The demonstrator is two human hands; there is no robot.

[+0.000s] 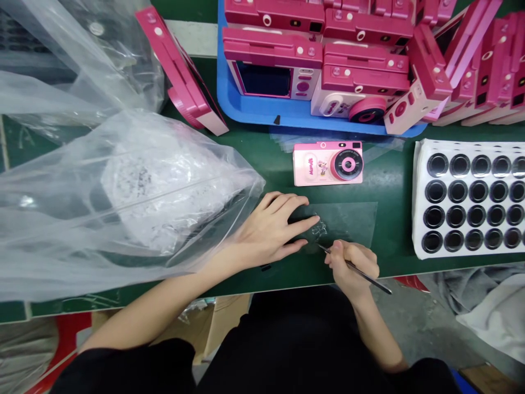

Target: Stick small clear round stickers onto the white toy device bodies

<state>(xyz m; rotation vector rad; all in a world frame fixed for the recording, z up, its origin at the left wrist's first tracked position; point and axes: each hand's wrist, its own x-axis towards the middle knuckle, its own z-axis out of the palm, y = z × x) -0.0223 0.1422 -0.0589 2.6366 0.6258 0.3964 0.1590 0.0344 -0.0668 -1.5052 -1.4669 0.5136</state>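
Observation:
My left hand (273,227) lies on the green tabletop with its fingers spread, the fingertips at the left part of a clear plastic sheet (356,221). In my right hand (355,267) is a pair of slim metal tweezers (371,280), held like a pen, its tip pointing left at the sheet. Small clear pieces (319,227) are on the sheet between the fingertips and the tweezer tip; their exact kind is too small to tell. Just beyond the hands a pink toy camera (314,164) lies flat, its round lens on the right.
A blue tray (254,112) full of pink cameras stands at the back. Another pink camera (180,71) leans on its edge left of it. Clear plastic bags (82,208) cover the left side. At right lies a white sheet (422,208) with rows of black discs.

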